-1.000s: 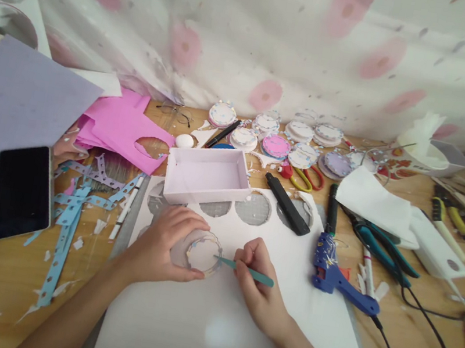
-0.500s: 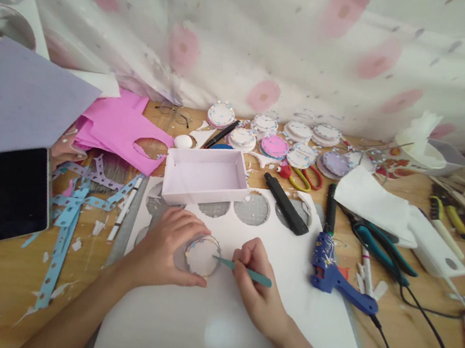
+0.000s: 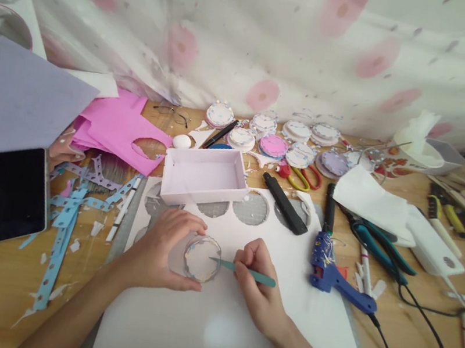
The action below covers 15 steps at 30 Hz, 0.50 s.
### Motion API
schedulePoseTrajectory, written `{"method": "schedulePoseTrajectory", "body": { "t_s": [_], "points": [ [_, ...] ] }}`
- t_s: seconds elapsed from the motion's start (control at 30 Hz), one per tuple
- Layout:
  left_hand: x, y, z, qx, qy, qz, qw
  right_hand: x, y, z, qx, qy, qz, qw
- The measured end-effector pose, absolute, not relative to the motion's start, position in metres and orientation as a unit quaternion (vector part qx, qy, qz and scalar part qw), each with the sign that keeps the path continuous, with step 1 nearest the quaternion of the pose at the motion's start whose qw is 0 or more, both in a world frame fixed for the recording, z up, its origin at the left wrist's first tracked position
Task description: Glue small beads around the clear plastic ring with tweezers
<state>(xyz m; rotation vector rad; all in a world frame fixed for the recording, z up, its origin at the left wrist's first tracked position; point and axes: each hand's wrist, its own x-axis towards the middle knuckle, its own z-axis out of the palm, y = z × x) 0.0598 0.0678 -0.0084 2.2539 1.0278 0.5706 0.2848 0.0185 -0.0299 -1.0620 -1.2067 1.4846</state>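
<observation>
On the white sheet (image 3: 234,327) lies a round white disc (image 3: 202,257) with a wavy rim dotted with small coloured bits. My left hand (image 3: 162,251) curves around its left side, thumb and fingers spread; slight gaps show between the fingertips and the rim. My right hand (image 3: 256,286) is closed in a pencil grip on slim teal tweezers (image 3: 258,276). Their pointed tip reaches over the disc's right part. Whether the tip touches the surface I cannot tell.
A shallow lilac box (image 3: 205,175) stands behind my hands. Several decorated discs (image 3: 274,146) line the back. To the right lie a blue glue gun (image 3: 326,265) with a looping cord and a black cutter (image 3: 285,204). A phone (image 3: 19,194) and paper strips (image 3: 59,246) are left.
My left hand's thumb and fingers have loosened slightly away from the disc's rim. The tweezers' tip has shifted a little left over the disc. The view has also moved slightly.
</observation>
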Motion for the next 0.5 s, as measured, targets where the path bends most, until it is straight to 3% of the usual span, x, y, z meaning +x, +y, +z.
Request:
{"method": "schedulePoseTrajectory", "body": {
  "t_s": [0.2, 0.5],
  "points": [
    [0.0555, 0.0686, -0.0064, 0.835, 0.390, 0.213, 0.324, 0.2880, 0.0205, -0.0242, -0.449, -0.384, 0.605, 0.533],
    [0.0523, 0.0648, -0.0107, 0.787, 0.405, 0.235, 0.402, 0.2881, 0.0246, -0.0248, -0.383, -0.349, 0.707, 0.481]
  ]
}}
